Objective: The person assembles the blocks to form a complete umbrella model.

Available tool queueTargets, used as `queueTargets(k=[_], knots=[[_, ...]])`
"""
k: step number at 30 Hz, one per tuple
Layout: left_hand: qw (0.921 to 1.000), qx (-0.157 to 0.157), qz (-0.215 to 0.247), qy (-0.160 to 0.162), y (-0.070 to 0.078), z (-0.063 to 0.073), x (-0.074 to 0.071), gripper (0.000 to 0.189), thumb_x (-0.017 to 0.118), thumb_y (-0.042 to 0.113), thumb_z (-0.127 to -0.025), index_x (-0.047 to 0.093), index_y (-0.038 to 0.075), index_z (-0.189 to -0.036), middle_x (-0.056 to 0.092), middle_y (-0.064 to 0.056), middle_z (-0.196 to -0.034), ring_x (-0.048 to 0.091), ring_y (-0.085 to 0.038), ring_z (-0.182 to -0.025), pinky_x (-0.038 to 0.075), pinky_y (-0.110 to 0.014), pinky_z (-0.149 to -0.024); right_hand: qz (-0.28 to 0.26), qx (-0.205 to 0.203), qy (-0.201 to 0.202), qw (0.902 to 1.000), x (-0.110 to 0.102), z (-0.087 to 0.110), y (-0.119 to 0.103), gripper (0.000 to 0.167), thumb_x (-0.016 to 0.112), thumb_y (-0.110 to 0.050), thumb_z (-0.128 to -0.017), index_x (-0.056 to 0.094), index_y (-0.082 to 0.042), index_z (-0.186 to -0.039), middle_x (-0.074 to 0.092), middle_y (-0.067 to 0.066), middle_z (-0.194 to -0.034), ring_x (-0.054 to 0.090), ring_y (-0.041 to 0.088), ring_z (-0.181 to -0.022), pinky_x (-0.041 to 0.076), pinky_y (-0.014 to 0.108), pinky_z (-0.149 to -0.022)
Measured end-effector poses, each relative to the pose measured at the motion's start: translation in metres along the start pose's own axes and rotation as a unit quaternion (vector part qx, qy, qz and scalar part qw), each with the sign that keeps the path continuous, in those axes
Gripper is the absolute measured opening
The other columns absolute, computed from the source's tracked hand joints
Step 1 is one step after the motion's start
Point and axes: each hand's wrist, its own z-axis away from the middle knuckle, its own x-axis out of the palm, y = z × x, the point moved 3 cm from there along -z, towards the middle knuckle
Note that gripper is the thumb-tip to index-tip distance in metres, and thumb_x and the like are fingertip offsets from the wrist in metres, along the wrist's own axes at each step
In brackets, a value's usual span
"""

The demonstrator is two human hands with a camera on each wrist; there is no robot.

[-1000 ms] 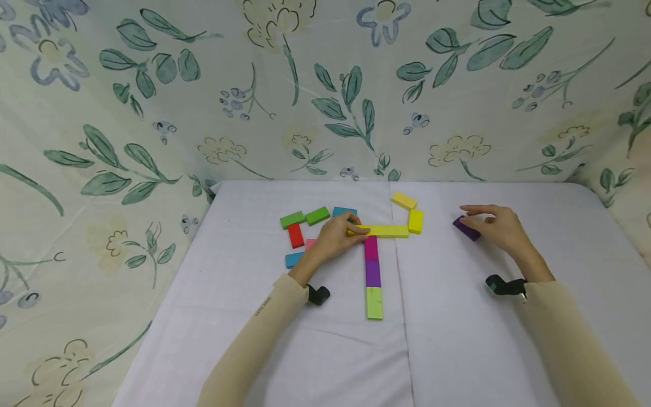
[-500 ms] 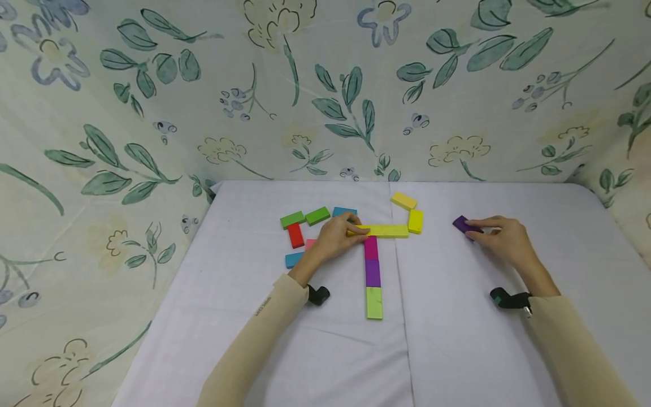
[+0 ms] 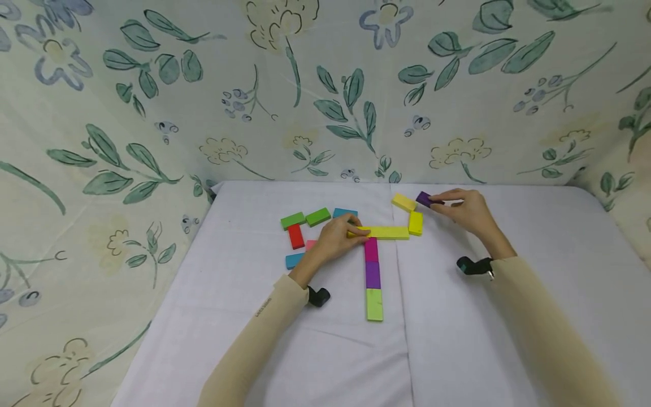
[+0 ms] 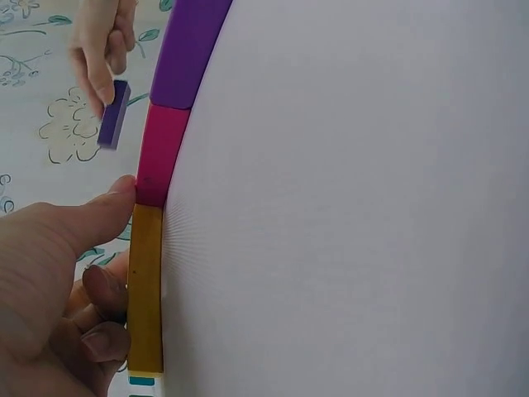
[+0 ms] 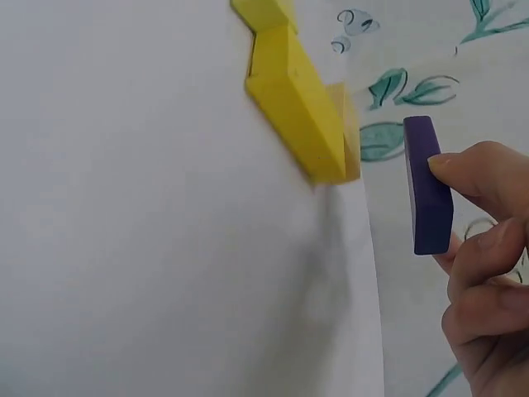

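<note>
My right hand (image 3: 470, 212) pinches a dark purple block (image 3: 423, 199) between thumb and fingers. In the right wrist view this purple block (image 5: 426, 186) is apart from the yellow blocks. My left hand (image 3: 334, 236) grips the left part of a yellow row (image 3: 389, 233), which partly hides under its fingers. In the left wrist view the thumb touches near the joint of a pink block (image 4: 160, 153) and a yellow block (image 4: 146, 289). Below the row run magenta (image 3: 371, 249), purple (image 3: 373, 275) and lime (image 3: 374, 305) blocks, end to end.
Two more yellow blocks (image 3: 415, 223) bend away from the row's right end. Left of my left hand lie green (image 3: 293, 221), red (image 3: 296, 236) and blue (image 3: 294, 260) blocks, with a pink one partly covered. A floral cloth (image 3: 305, 85) hangs behind the white table.
My right hand has taken hold of the dark purple block and carried it left and back, beside the far yellow block. My left hand stays in place.
</note>
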Motion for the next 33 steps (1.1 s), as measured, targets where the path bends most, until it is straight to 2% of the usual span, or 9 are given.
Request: queueTargets(k=[3, 5, 7, 11, 15, 18, 23, 27, 33], knots=[[1.0000, 0.000, -0.001, -0.002, 0.000, 0.000, -0.001, 0.027, 0.079, 0.029, -0.093, 0.079, 0.020, -0.119, 0.066, -0.001, -0.123, 0.060, -0.019, -0.110, 0.051, -0.032, -0.094, -0.006, -0.015, -0.035, 0.9993, 0.015, -0.022, -0.020, 0.030, 0.076, -0.023, -0.096, 0.077, -0.008, -0.122, 0.063, 0.019, -0.135, 0.060, 0.037, -0.115, 0.058, 0.041, -0.084], [1.0000, 0.003, -0.006, -0.004, 0.000, 0.000, -0.001, 0.028, 0.078, 0.029, -0.093, 0.079, 0.020, -0.119, 0.066, -0.001, -0.123, 0.060, -0.018, -0.110, 0.051, -0.032, -0.094, -0.005, -0.021, -0.055, 0.9982, 0.026, -0.034, -0.032, 0.029, 0.075, -0.024, -0.097, 0.077, -0.009, -0.122, 0.063, 0.019, -0.135, 0.061, 0.038, -0.112, 0.059, 0.038, -0.081], [1.0000, 0.004, -0.007, -0.005, -0.001, 0.000, -0.001, 0.027, 0.078, 0.030, -0.093, 0.078, 0.021, -0.119, 0.066, -0.001, -0.124, 0.060, -0.018, -0.110, 0.052, -0.032, -0.095, -0.009, -0.028, -0.073, 0.9969, 0.036, -0.044, -0.044, 0.028, 0.073, -0.022, -0.098, 0.077, -0.009, -0.123, 0.062, 0.020, -0.135, 0.060, 0.039, -0.115, 0.060, 0.043, -0.087], [1.0000, 0.005, -0.007, -0.002, -0.002, 0.000, -0.002, 0.027, 0.078, 0.031, -0.094, 0.078, 0.022, -0.119, 0.066, 0.000, -0.123, 0.060, -0.018, -0.110, 0.051, -0.032, -0.094, 0.000, -0.044, -0.091, 0.9949, 0.052, -0.061, -0.057, 0.025, 0.072, -0.017, -0.098, 0.078, -0.009, -0.121, 0.064, 0.021, -0.132, 0.056, 0.038, -0.119, 0.053, 0.053, -0.102], [1.0000, 0.009, 0.000, 0.002, -0.003, -0.001, -0.001, 0.027, 0.078, 0.032, -0.093, 0.079, 0.021, -0.118, 0.067, 0.001, -0.122, 0.060, -0.017, -0.109, 0.051, -0.031, -0.093, 0.011, -0.061, -0.099, 0.9931, 0.064, -0.074, -0.062, 0.023, 0.073, -0.014, -0.097, 0.079, -0.009, -0.118, 0.067, 0.020, -0.126, 0.058, 0.035, -0.110, 0.055, 0.051, -0.095], [0.9999, 0.011, 0.002, 0.003, -0.003, 0.000, -0.001, 0.028, 0.078, 0.032, -0.093, 0.079, 0.021, -0.118, 0.066, 0.000, -0.122, 0.060, -0.017, -0.110, 0.051, -0.030, -0.093, 0.015, -0.071, -0.111, 0.9911, 0.071, -0.080, -0.064, 0.021, 0.073, -0.011, -0.096, 0.080, -0.008, -0.116, 0.070, 0.021, -0.125, 0.059, 0.034, -0.109, 0.054, 0.050, -0.094], [0.9999, 0.010, 0.001, 0.006, -0.002, 0.000, 0.000, 0.028, 0.078, 0.032, -0.093, 0.079, 0.021, -0.118, 0.066, 0.000, -0.121, 0.060, -0.017, -0.110, 0.050, -0.031, -0.094, 0.024, -0.076, -0.130, 0.9883, 0.077, -0.084, -0.063, 0.021, 0.072, -0.003, -0.096, 0.079, -0.005, -0.115, 0.071, 0.022, -0.125, 0.058, 0.037, -0.117, 0.050, 0.053, -0.101], [1.0000, 0.005, 0.004, 0.006, -0.002, -0.001, 0.000, 0.028, 0.079, 0.031, -0.093, 0.079, 0.020, -0.118, 0.066, 0.001, -0.121, 0.059, -0.016, -0.109, 0.050, -0.029, -0.092, 0.030, -0.082, -0.132, 0.9873, 0.078, -0.084, -0.063, 0.022, 0.070, -0.001, -0.096, 0.079, -0.005, -0.116, 0.070, 0.022, -0.127, 0.057, 0.038, -0.122, 0.049, 0.055, -0.106], [1.0000, -0.001, 0.006, 0.002, -0.003, 0.000, -0.001, 0.027, 0.079, 0.032, -0.092, 0.079, 0.021, -0.117, 0.066, 0.002, -0.121, 0.059, -0.015, -0.110, 0.050, -0.028, -0.093, 0.034, -0.086, -0.140, 0.9859, 0.077, -0.083, -0.062, 0.023, 0.070, -0.001, -0.096, 0.078, -0.005, -0.117, 0.070, 0.021, -0.128, 0.057, 0.037, -0.123, 0.049, 0.056, -0.106]])
